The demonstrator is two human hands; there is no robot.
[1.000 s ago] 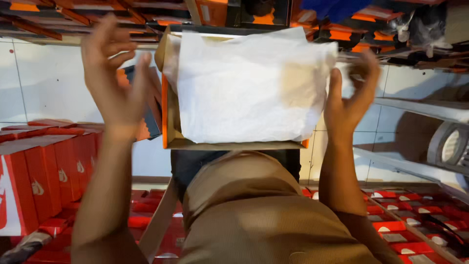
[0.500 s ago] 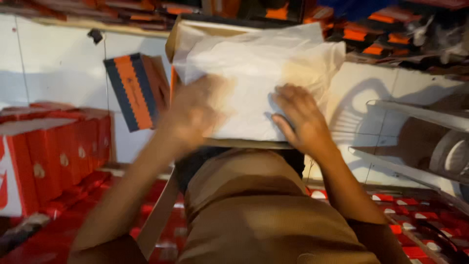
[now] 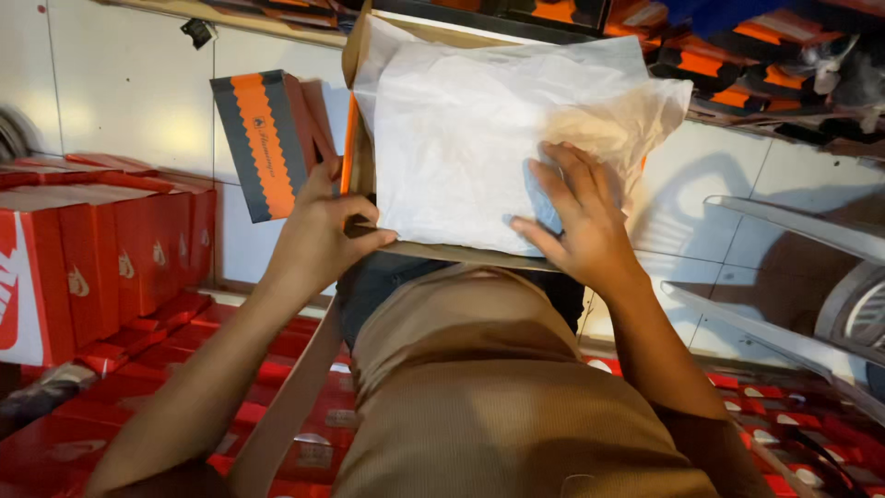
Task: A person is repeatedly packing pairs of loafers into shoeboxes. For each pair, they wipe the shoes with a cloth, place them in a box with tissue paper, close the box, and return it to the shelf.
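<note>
A person sits with an open cardboard shoe box (image 3: 369, 120) on the lap, at about 12 o'clock from the body; white tissue paper (image 3: 479, 138) fills the box and spills over its far edge toward 1 o'clock.

The left hand (image 3: 318, 235) is at 10 o'clock; its fingers and thumb are curled around the near left corner of the box, so it is holding the box; the thumb lies along the front edge.

The right hand (image 3: 576, 221) is at 1 o'clock; it lies flat on the tissue paper with the fingers spread and loose, pressing down and not gripping anything; something bluish shows under the paper by the fingers, but it is too hidden to tell what it is.

An orange and grey box lid (image 3: 263, 143) stands up just beside the box at 10 o'clock, behind the left hand.

Red shoe boxes (image 3: 101, 249) are stacked at 9 o'clock, and more red boxes cover the floor below; a white plastic chair (image 3: 793, 267) is at 3 o'clock; shelves (image 3: 737, 55) with orange and black boxes run along at 12 to 2 o'clock.
</note>
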